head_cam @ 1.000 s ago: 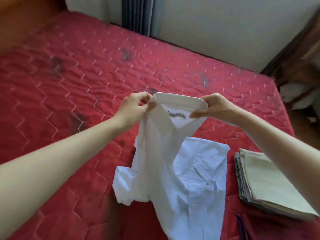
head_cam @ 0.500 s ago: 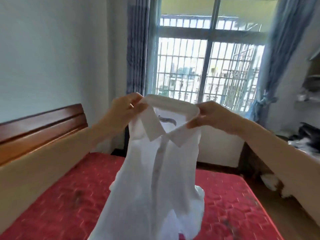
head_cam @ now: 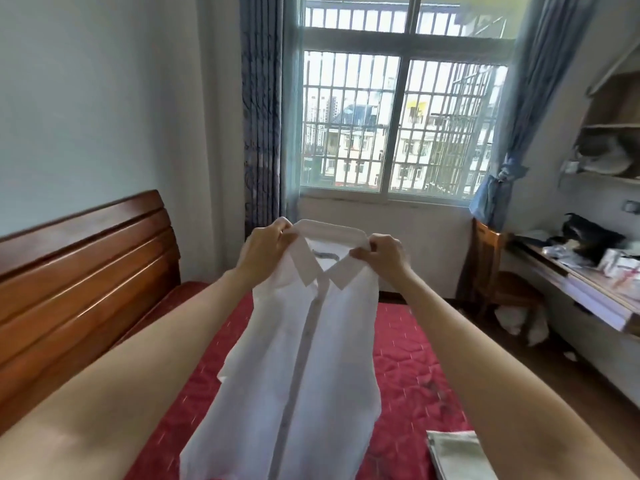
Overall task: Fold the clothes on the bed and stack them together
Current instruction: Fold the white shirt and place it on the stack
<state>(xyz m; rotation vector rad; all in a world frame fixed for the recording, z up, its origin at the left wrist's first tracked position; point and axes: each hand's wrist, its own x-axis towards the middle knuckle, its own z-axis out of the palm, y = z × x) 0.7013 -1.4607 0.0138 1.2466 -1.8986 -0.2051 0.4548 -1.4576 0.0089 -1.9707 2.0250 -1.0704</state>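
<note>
One white shirt (head_cam: pixel 311 358) hangs unfolded above the red bed (head_cam: pixel 408 362), pinched at the collar by the left hand (head_cam: pixel 266 247) and right hand (head_cam: pixel 384 254). Folded clothes (head_cam: pixel 457 455) lie stacked at lower right, so folding seems partly done.

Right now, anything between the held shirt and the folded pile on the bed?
Nothing visible. Both hands, left and right, pinch the shirt by its collar over the bedspread; the pile lies lower right, only bare bedspread between.
</note>
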